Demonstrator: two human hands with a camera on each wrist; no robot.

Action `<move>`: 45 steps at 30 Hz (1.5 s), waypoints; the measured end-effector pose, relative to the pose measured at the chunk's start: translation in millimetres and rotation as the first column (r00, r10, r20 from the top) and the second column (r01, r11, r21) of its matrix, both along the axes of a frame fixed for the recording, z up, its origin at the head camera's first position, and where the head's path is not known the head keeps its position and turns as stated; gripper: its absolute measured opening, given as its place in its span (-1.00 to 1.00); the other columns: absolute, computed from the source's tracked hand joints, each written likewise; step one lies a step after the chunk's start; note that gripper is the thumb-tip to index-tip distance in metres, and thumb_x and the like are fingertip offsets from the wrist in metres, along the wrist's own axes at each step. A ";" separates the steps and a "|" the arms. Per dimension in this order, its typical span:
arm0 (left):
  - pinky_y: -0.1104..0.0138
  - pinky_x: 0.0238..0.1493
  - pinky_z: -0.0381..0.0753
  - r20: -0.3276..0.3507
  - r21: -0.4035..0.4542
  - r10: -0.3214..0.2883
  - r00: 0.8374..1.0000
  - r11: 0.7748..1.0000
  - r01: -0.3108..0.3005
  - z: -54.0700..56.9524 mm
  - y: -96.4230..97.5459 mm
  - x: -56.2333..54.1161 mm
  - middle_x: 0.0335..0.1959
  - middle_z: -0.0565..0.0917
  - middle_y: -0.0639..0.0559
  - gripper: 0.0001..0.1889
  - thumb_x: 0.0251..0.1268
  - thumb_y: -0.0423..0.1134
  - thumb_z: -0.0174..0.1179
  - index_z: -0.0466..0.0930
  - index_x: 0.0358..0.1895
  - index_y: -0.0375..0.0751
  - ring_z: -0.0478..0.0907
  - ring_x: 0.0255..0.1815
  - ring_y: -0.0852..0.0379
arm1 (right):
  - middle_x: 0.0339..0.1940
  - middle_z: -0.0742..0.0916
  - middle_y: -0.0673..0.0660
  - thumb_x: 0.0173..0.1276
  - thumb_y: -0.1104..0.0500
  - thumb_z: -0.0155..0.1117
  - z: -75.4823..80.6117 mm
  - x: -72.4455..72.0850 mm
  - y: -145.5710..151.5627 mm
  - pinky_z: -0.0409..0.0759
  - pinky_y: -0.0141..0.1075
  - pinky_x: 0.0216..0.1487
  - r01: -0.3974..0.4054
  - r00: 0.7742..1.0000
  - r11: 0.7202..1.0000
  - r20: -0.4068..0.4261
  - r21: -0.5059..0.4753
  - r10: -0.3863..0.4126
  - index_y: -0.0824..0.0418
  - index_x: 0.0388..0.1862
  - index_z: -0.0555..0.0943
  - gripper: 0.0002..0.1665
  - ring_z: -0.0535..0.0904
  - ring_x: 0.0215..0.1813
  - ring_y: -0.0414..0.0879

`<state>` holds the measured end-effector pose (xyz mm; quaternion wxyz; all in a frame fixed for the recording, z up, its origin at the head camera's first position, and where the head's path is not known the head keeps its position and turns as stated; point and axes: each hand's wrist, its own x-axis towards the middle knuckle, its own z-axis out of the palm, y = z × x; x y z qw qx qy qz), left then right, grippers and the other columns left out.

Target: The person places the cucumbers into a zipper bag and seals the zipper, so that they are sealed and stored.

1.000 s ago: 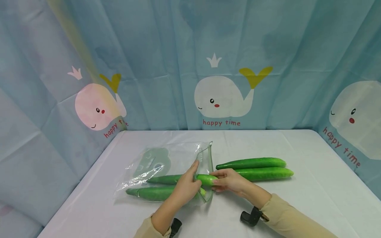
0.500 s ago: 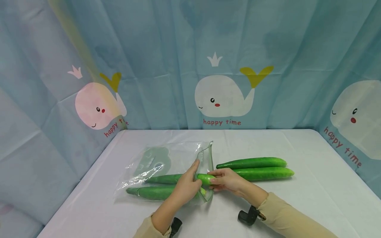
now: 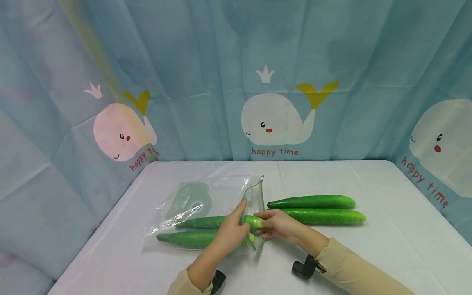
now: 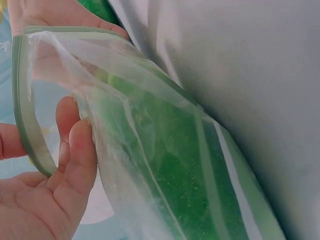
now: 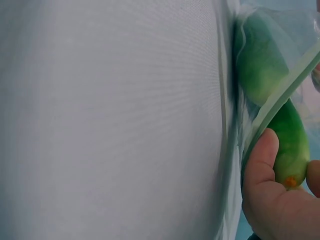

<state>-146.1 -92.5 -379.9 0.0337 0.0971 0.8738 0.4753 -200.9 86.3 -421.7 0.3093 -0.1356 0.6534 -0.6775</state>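
Right hand (image 3: 276, 225): thumb and fingers clamped on the pale right end of the held cucumber (image 3: 253, 222), thumb on one side and a fingertip on the other; an orange spot (image 5: 291, 181) shows at that end in the right wrist view. Left hand (image 3: 232, 229): thumb and fingers pinch the mouth of the clear bag (image 3: 226, 196), its green rim (image 4: 19, 100) bent into a loop around the opening. The held cucumber lies mostly inside the bag, pointing left, its pale end at the mouth between the two hands. A second cucumber (image 3: 188, 240) lies within the bag on the near side, roughly parallel, partly covered by the left hand and forearm. The bag lies flat to the left, with a pale green print (image 3: 189, 200) on its far left part. Right of the bag lie two further cucumbers side by side: the far cucumber (image 3: 313, 201) and the near cucumber (image 3: 328, 216), the latter partly behind the right hand. Both arms wear beige sleeves (image 3: 361, 268), with a black device (image 3: 304, 268) at each wrist. All cucumbers noted are on a white-covered table (image 3: 391, 217); beyond it hangs a blue curtain (image 3: 199, 61) printed with whales (image 3: 276, 119) and "happy time" lettering.
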 end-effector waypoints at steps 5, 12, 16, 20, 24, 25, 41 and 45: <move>0.30 -0.36 0.41 0.001 0.004 0.001 1.000 1.000 -0.001 -0.1 0.2 0.4 0.51 0.10 -0.26 -0.23 0.11 -0.45 0.00 0.06 0.50 -0.38 0.26 -0.61 0.18 | 0.01 0.62 0.27 0.47 0.33 -0.06 -0.2 -0.2 -0.4 0.60 -0.32 -0.22 0.009 1.000 1.000 -0.019 0.000 -0.009 0.61 0.39 0.17 -0.41 0.62 -0.18 -0.11; 0.31 -0.39 0.41 0.008 0.019 -0.003 1.000 1.000 0.003 -0.9 0.8 0.1 0.51 0.09 -0.26 -0.24 0.14 -0.46 -0.01 0.04 0.50 -0.38 0.26 -0.61 0.17 | -0.09 0.64 0.21 0.46 0.33 0.00 -2.8 -1.7 -2.2 0.58 -0.31 -0.25 0.021 0.998 1.000 -0.055 0.021 -0.020 0.60 0.32 0.28 -0.47 0.60 -0.21 -0.12; 0.31 -0.39 0.40 0.004 0.024 -0.004 1.000 1.000 0.004 -0.7 1.0 -0.3 0.51 0.08 -0.27 -0.24 0.15 -0.46 -0.01 0.04 0.50 -0.39 0.25 -0.61 0.17 | -0.11 0.66 0.18 0.46 0.34 0.01 -2.1 -2.1 -3.6 0.57 -0.32 -0.27 0.025 0.998 0.999 -0.063 0.030 -0.023 0.58 0.32 0.31 -0.49 0.60 -0.23 -0.13; 0.32 -0.43 0.40 -0.008 0.025 -0.003 1.000 1.000 0.003 -1.0 0.8 0.5 0.51 0.09 -0.28 -0.24 0.14 -0.47 0.01 0.05 0.50 -0.39 0.25 -0.63 0.17 | -0.13 0.67 0.17 0.46 0.36 0.00 -1.2 -1.5 -5.4 0.60 -0.32 -0.24 0.025 0.998 0.999 -0.061 0.026 -0.023 0.59 0.31 0.32 -0.50 0.61 -0.24 -0.14; 0.34 -0.45 0.40 0.003 0.020 0.001 1.000 1.000 -0.001 -1.3 0.7 0.6 0.51 0.09 -0.27 -0.25 0.16 -0.46 0.00 0.05 0.50 -0.37 0.24 -0.64 0.19 | -0.17 0.70 0.16 0.45 0.38 -0.01 -0.6 -1.1 -7.6 0.63 -0.33 -0.20 0.032 0.998 0.999 -0.053 0.019 -0.031 0.60 0.31 0.32 -0.50 0.64 -0.24 -0.14; 0.35 -0.46 0.39 0.007 0.022 0.000 1.000 1.000 0.000 -1.4 0.7 0.5 0.51 0.09 -0.27 -0.25 0.16 -0.46 -0.01 0.05 0.50 -0.37 0.23 -0.65 0.20 | -0.18 0.70 0.16 0.45 0.39 -0.02 -0.6 -1.1 -8.3 0.63 -0.33 -0.19 0.032 0.998 0.999 -0.051 0.017 -0.031 0.61 0.31 0.32 -0.50 0.64 -0.24 -0.14; 0.40 -0.58 0.35 0.013 0.033 -0.012 1.000 0.999 0.012 -3.3 -0.2 1.9 0.52 0.06 -0.29 -0.24 0.14 -0.48 -0.05 0.03 0.51 -0.35 0.22 -0.67 0.22 | -0.12 0.66 0.22 0.41 0.45 -0.03 -5.2 -1.9 -20.9 0.61 -0.33 -0.22 0.064 0.996 0.997 -0.057 0.038 -0.061 0.63 0.28 0.33 -0.51 0.60 -0.27 -0.14; 0.41 -0.59 0.34 0.013 0.035 -0.017 1.000 0.999 0.017 -4.5 -0.4 2.0 0.52 0.06 -0.30 -0.24 0.15 -0.48 -0.06 0.03 0.51 -0.35 0.20 -0.68 0.22 | -0.13 0.68 0.20 0.40 0.45 -0.02 -4.4 -1.6 -23.6 0.59 -0.36 -0.26 0.069 0.995 0.996 -0.075 0.061 -0.064 0.64 0.27 0.34 -0.52 0.58 -0.29 -0.16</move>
